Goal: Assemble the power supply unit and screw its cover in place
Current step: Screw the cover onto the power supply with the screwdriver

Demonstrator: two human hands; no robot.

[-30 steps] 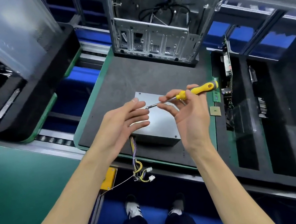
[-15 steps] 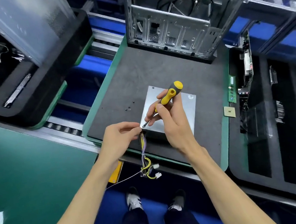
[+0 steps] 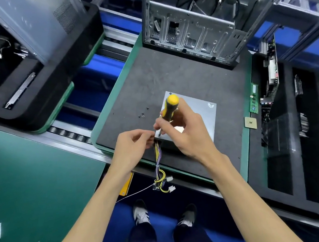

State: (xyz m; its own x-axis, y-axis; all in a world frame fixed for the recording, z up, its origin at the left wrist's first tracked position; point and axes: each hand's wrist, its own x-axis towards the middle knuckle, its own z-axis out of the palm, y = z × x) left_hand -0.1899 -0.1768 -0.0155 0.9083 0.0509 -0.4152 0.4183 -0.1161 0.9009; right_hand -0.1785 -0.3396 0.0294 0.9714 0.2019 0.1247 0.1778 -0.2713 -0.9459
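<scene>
A grey metal power supply unit [image 3: 200, 113] lies flat on the dark mat [image 3: 149, 81], its wire bundle [image 3: 159, 169] hanging over the front edge. My right hand [image 3: 184, 131] grips a yellow-and-black screwdriver [image 3: 170, 106], held nearly upright with its tip at the cover's near-left corner. My left hand [image 3: 135, 142] sits just left of the tip, fingertips pinched together beside it; whether a screw is between them is hidden. Three small black screws [image 3: 143, 113] lie loose on the mat to the left of the unit.
An open metal computer case [image 3: 192, 25] stands at the mat's back. A green memory stick [image 3: 254, 98] and a small square chip [image 3: 250, 122] lie at the right edge. Black foam trays sit to the right [image 3: 309, 141] and left [image 3: 17, 78]. A conveyor runs between.
My right hand swung the screwdriver from level to nearly upright and brought its tip down to the unit's near-left corner. My left hand came down beside the tip.
</scene>
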